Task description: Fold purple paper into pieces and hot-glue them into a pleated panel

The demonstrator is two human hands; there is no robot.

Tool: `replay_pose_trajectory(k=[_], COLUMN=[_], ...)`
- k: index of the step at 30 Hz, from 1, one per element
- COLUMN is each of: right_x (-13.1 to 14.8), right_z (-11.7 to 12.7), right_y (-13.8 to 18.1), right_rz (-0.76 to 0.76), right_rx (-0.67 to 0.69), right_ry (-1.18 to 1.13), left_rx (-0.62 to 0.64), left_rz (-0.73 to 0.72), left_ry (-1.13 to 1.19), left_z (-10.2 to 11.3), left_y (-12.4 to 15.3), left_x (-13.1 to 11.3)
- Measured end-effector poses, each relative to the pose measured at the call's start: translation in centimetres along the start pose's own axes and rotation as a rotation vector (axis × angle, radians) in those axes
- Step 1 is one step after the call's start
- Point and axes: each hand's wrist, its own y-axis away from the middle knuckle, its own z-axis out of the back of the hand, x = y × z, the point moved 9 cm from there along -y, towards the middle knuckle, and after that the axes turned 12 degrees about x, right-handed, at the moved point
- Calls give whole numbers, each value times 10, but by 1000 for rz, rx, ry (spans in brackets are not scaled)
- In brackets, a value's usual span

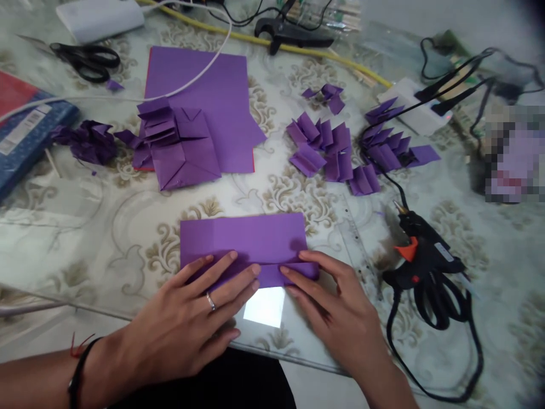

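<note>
On a floral-patterned tabletop (97, 244), presses part-folded purple paper (251, 238) with spread fingers of left hand (174, 315) and right hand (340, 312), well apart from an unreadable barcode label (24, 130).

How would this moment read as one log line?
left hand: on purple paper | right hand: on its folded edge | nearby: glue gun

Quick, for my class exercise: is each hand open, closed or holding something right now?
Left hand: open, fingers spread on the purple rectangular paper sheet.
Right hand: open, touching that sheet's folded near strip.
</note>
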Motion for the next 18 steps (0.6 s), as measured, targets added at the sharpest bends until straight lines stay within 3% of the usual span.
replay_pose_trajectory(k=[11, 18], right_x=[-10, -8], right_z=[-9, -5], right_y=[5, 2], right_rz=[-72, -96], right_rx=[106, 77], right_ry=[0, 63], left_rx=[-65, -53], left_rz=[44, 89], left_ry=[121, 129], left_z=[8, 9], left_y=[5, 0], left_x=[7, 11])
